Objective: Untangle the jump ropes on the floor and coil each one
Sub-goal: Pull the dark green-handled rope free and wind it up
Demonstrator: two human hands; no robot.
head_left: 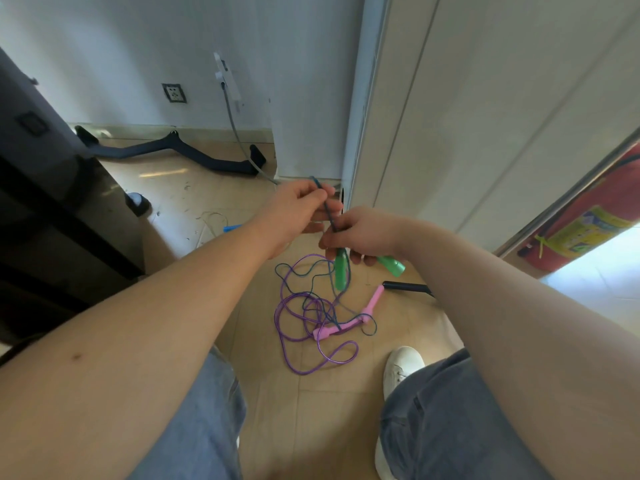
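My left hand (300, 210) and right hand (364, 234) hold the teal rope (327, 211) above the tangle on the floor (311, 427).
Nearest, my white shoe (401, 368) stands just right of the purple rope (300, 341), whose loops lie tangled with teal cord around the pink handles (372, 303); a black handle (408, 287) lies beside them. Higher up, my right hand grips the green handles (341, 271) and the cord, and my left hand pinches the cord further along. Beyond, a black bar (173, 150) lies by the wall.

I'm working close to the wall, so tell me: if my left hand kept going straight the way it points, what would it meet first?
Probably the white door frame, just beyond the left hand pinching the thin dark teal rope; depth is unclear.
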